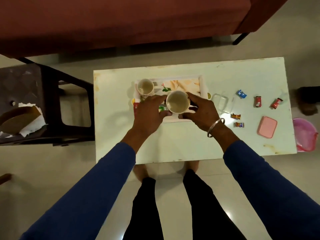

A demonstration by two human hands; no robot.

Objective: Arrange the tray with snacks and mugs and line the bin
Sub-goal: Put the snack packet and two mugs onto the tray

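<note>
A white-rimmed printed tray [202, 84] lies on the white table [181, 144]. One empty mug [145, 86] stands upright in its far left corner. A second empty mug [177, 101] is held above the tray's near part, my left hand [149, 115] and my right hand [201, 110] gripping it from both sides. Snack packets [136, 106] lie at the tray's left edge, partly hidden by my left hand. Several wrapped snacks, among them a blue one [241, 93], a red one [257, 101] and an orange one [235, 116], are scattered on the table right of the tray.
A clear plastic box [222, 103] and a pink lid [267, 129] rest on the table's right part. A pink bin [305, 134] stands on the floor past the right edge. A dark stool [52, 101] with paper is at the left, a red sofa [121, 19] behind.
</note>
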